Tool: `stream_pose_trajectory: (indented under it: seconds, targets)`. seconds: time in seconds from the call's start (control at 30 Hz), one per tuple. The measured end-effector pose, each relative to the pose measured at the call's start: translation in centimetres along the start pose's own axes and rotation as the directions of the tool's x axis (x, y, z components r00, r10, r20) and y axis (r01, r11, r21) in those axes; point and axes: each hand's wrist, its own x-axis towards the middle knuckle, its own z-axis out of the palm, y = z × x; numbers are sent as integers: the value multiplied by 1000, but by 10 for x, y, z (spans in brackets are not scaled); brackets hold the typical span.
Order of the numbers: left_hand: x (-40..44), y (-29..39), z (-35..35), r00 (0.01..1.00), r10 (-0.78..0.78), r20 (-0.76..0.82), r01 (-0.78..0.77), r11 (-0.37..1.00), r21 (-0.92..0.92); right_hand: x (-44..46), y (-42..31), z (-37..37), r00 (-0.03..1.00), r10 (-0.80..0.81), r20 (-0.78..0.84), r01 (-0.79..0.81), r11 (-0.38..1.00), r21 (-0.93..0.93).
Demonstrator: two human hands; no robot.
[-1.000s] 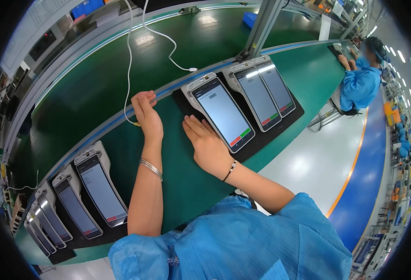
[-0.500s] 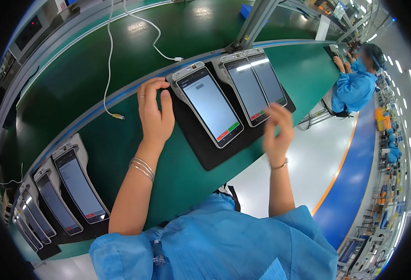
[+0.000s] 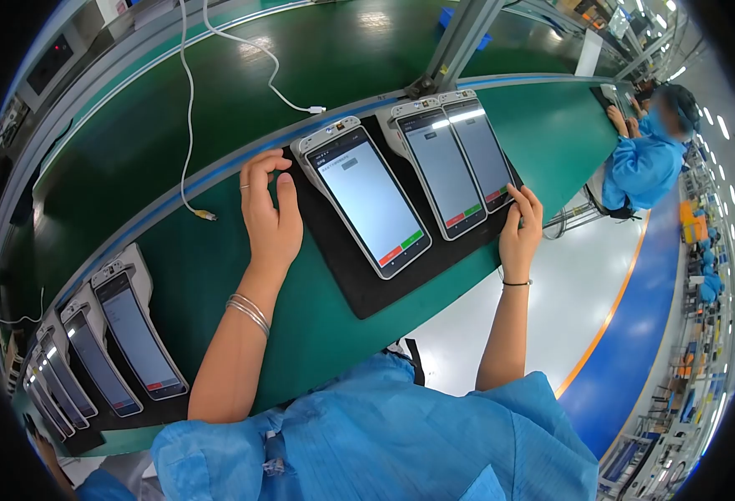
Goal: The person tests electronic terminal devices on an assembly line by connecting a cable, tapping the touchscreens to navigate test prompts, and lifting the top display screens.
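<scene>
Three handheld payment terminals with lit touchscreens lie side by side on a black mat (image 3: 367, 301). The left terminal (image 3: 367, 200) has a bright screen with red and green buttons at its bottom. Close against it stand the middle terminal (image 3: 442, 175) and the right terminal (image 3: 480, 150), both with dimmer screens. My left hand (image 3: 271, 217) rests beside the left terminal's upper side, fingers loosely curved, thumb apart, holding nothing. My right hand (image 3: 521, 234) has its fingertips at the lower right corner of the right terminal, by its green button; the hand grips nothing.
Several more terminals (image 3: 140, 334) lie on the green bench (image 3: 217, 275) at left. White cables (image 3: 189, 125) hang across the rail behind. A metal post (image 3: 455, 50) rises at the back. Another person (image 3: 647, 163) in blue works at the far right; a part of someone shows at lower left.
My right hand has moved right, from the middle terminal's lower edge to the right terminal's lower corner. My left hand stays beside the left terminal. Small grey pop-ups show more clearly on the screens.
</scene>
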Motion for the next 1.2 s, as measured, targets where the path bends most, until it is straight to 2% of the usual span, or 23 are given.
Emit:
stream_pose_trajectory:
  seconds: [0.2,0.33,0.37,0.47,0.57,0.7,0.73,0.83,1.03,1.2]
  targets:
    - [-2,6,-1,990,140,16,-141,986,85,0,-5,-3,997,58,54,-58,998,0]
    - [-7,20,-3,948,310,70,-316,942,111,-3,-3,-2,998,18,56,-18,1000,-6]
    - [-7,25,-2,925,368,96,-378,919,112,-3,-1,-2,999,-1,52,2,1000,-7]
    - [-14,40,2,870,441,218,-469,878,93,-3,-9,-2,994,87,60,-96,979,181]
    - [-23,47,10,794,517,319,-555,831,33,-8,-27,-4,1000,10,20,-12,996,84]
    - [-32,53,17,759,512,402,-550,835,-26,-21,-34,-2,991,-130,22,130,992,-6]
    - [-32,53,17,752,515,412,-555,831,-25,-22,-35,-3,994,-101,37,99,994,50]
    - [-30,54,13,743,491,455,-546,837,-12,-22,-30,-4,985,-164,50,160,984,77]
    - [-31,56,16,716,486,500,-553,833,-17,-21,-32,-5,962,-234,143,239,971,-19]
    - [-40,57,19,679,541,497,-601,798,-48,-20,-29,-3,965,-226,137,226,974,16]
